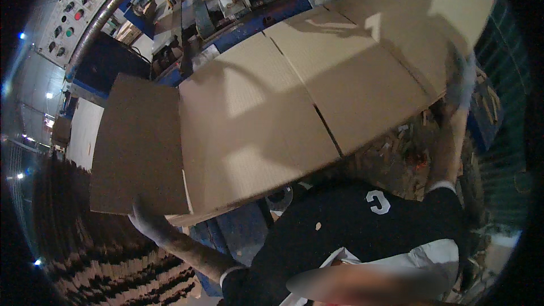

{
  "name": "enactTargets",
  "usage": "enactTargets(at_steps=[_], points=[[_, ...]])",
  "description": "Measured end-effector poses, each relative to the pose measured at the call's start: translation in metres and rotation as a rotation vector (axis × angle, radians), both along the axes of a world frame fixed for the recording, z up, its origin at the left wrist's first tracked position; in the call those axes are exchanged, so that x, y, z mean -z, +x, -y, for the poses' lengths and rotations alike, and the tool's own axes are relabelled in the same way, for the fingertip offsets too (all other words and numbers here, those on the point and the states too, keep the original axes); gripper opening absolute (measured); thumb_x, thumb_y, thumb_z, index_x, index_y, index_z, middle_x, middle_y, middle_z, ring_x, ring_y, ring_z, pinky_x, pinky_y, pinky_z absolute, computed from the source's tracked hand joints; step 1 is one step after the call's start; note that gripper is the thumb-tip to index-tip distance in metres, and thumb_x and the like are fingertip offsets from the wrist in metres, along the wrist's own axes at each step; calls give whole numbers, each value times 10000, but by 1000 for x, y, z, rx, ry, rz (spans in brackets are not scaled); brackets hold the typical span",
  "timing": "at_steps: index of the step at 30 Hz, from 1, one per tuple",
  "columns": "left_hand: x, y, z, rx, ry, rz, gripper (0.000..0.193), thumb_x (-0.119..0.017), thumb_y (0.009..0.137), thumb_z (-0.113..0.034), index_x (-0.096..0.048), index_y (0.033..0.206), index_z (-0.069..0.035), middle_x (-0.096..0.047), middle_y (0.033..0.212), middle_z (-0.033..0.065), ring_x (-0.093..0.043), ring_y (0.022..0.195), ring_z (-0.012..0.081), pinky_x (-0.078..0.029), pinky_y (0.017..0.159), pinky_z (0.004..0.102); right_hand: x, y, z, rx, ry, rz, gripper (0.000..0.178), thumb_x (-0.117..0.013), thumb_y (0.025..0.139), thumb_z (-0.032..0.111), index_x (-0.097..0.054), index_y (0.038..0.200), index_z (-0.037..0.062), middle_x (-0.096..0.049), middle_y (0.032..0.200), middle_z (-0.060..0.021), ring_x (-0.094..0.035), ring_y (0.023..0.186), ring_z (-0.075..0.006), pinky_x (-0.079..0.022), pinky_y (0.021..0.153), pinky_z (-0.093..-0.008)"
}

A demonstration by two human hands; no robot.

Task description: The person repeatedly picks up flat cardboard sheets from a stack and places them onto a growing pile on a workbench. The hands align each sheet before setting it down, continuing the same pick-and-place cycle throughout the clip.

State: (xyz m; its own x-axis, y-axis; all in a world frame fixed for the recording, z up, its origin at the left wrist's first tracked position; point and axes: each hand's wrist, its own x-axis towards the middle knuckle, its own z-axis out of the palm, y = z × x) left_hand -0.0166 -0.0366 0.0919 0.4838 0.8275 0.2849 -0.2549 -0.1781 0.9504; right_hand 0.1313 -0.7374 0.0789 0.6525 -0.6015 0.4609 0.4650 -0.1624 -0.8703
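Note:
A large flat cardboard box blank (255, 130), with slots and crease lines, spans the middle of the head view. Its left panel bends down from the rest and lies in shade. At the near corner of that panel, my left hand (147, 222), which looks gloved, grips the edge; some fingers are hidden by the board. My right hand (462, 82) is at the blank's right edge, smeared by motion, so its fingers do not show clearly. The far right panel tilts upward beyond it.
Behind the blank stands a blue machine (260, 22) with metal fittings. A control panel (71, 17) with buttons and knobs is at upper left, beside a metal pipe (107, 20). Stacked cardboard sheets (113, 272) rise at lower left. Cardboard scraps (391, 158) litter the floor at right.

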Motion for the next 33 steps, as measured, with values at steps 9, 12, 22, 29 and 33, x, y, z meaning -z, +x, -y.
enactTargets(at_steps=[9,12,22,29,33], points=[[66,42,149,675,1469,-342,422,-585,828,-126,-534,1241,-57,-506,1310,183,-474,1227,353,-342,1051,474,48,-70,-96,-638,-1461,-292,337,-612,811,133,-628,1146,115,-545,1315,-106,-454,1273,-297,-280,1094,-477],[69,61,170,843,1578,-475,468,-566,798,-127,-514,1262,-90,-467,1350,183,-432,1268,362,-320,1056,514,61,-48,-98,-625,-1582,-308,382,-634,797,178,-607,1175,130,-511,1352,-96,-425,1292,-309,-256,1106,-490],[91,153,157,645,1720,-249,522,-515,827,-125,-449,1345,-119,-420,1406,167,-436,1274,344,-323,1060,527,80,90,-74,-458,-1694,-131,594,-556,831,491,-524,1292,118,-437,1403,-130,-356,1322,-328,-257,1100,-474],[93,279,129,514,1667,-130,545,-525,847,-162,-423,1383,-149,-419,1411,158,-412,1294,326,-292,1079,524,76,190,-106,-374,-1651,-32,561,-506,867,519,-514,1291,153,-512,1255,-142,-467,1184,-336,-374,982,-482],[70,336,143,243,1839,-524,470,-488,885,-206,-445,1353,-186,-436,1406,70,-407,1288,260,-287,1073,499,84,226,-128,-187,-1526,-446,552,-560,856,478,-498,1317,181,-439,1371,-150,-406,1268,-367,-362,1032,-464]])
